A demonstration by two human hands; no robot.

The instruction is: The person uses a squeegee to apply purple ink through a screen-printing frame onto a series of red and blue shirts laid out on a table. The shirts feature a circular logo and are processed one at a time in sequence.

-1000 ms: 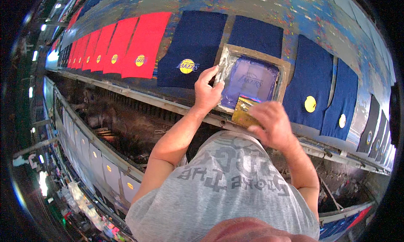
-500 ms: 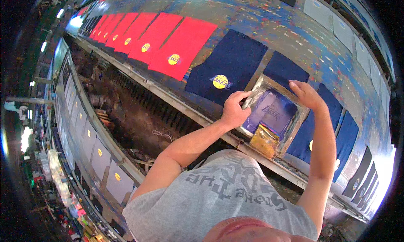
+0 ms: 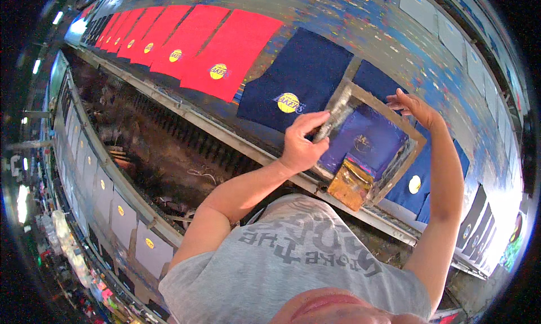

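Note:
My left hand (image 3: 304,143) is closed around the left side of a wood-edged printing screen (image 3: 416,149). Purple-blue ink covers the screen's mesh, with a small round design near its middle. A squeegee (image 3: 350,186) stained yellow-brown rests at the screen's near end. Off the far right side of the screen, my right hand (image 3: 420,111) is held with its fingers apart and nothing in them. Left of the screen lies a navy fabric panel (image 3: 304,70) with a yellow ball print. Another navy panel (image 3: 375,81) shows partly beyond the screen, which hides its near part.
Red panels (image 3: 242,47) with yellow prints run in a row leftward along the paint-spotted table (image 3: 315,11). A raised rail (image 3: 208,118) edges the table nearest me. Across a dark gap to the left stands another table with grey panels (image 3: 152,250). Dark panels (image 3: 476,222) lie far right.
My right hand has come off the screen's far side and its fingers have spread. The screen has shifted in my left hand's grip, uncovering more of the yellow print to its right.

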